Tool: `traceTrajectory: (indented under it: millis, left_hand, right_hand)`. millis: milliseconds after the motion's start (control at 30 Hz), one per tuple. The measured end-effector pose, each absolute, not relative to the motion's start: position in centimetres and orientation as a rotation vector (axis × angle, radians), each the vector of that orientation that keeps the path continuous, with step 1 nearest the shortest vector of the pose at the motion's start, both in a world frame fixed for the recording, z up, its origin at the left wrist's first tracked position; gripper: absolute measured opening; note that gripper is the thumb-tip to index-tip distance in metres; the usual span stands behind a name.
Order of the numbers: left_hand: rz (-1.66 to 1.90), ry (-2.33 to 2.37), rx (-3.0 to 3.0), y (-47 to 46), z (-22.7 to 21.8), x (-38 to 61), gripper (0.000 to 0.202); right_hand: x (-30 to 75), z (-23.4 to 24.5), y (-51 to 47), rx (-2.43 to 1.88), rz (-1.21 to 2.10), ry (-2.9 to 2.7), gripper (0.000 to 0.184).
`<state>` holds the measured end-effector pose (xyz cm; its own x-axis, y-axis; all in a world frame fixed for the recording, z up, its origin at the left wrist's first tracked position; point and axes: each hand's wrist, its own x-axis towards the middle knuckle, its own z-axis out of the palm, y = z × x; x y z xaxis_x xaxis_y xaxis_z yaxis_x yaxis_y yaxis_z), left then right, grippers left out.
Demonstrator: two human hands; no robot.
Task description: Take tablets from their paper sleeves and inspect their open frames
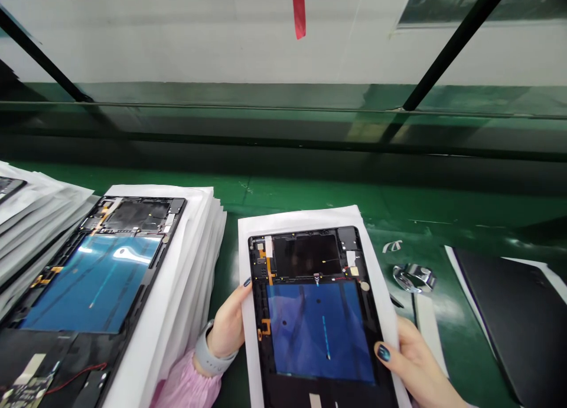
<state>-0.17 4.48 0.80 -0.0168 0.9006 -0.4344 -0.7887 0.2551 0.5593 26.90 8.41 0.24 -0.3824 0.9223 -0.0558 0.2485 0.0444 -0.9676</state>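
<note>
— Two hands hold what?
— My left hand [228, 328] and right hand [416, 361] grip a white foam sheet [305, 219] bearing an open black blue-panelled tablet [316, 313] over the green bench [310, 189], long axis pointing away from me.

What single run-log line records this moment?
left hand: grips tablet chassis, left edge | right hand: grips right edge | chassis on white sheet

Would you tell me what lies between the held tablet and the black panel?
Head view: between tablet and black panel lie a shiny metal piece and a white strip.
</note>
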Motion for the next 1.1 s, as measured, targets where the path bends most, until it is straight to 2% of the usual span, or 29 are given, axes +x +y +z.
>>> traceTrajectory:
  millis: [133, 367, 533, 567, 633, 733, 767, 933, 1100]
  left_hand:
    - [1.329, 0.847, 0.188, 4.4, 0.5, -0.2, 0.026]
    - [1.306, 0.921, 0.142, 4.3, 0.3, -0.1, 0.028]
    - [1.252, 0.924, 0.037, 4.7, 0.9, 0.0, 0.033]
    - [1.242, 0.925, 0.027, 4.7, 1.0, 0.0, 0.031]
    - [1.214, 0.931, 0.016, 4.6, 0.9, -0.2, 0.027]
    - [1.186, 0.951, 0.006, 4.3, 0.4, -0.5, 0.027]
    - [1.181, 0.951, 0.005, 4.2, 0.2, -0.6, 0.029]
    - [1.171, 0.935, 0.012, 4.1, 0.0, -0.7, 0.035]
    - [1.177, 0.936, 0.023, 4.1, -0.1, -0.5, 0.033]
  right_hand:
    - [26.6, 0.3, 8.7, -1.229, 1.348, -1.672, 0.05]
    - [26.9, -0.4, 8.6, -1.218, 1.647, -1.516, 0.052]
    - [25.2, 1.2, 8.6, -1.135, 1.686, -1.256, 0.083]
    - [24.8, 1.5, 8.7, -1.096, 1.729, -1.213, 0.085]
    - [24.4, 1.8, 8.9, -1.033, 1.795, -1.155, 0.074]
    - [24.6, 1.7, 9.3, -1.053, 1.771, -1.208, 0.039]
    - [24.7, 1.6, 9.5, -1.084, 1.731, -1.263, 0.035]
    - [25.0, 1.4, 9.9, -1.202, 1.594, -1.548, 0.058]
    - [25.1, 1.1, 10.0, -1.217, 1.586, -1.537, 0.057]
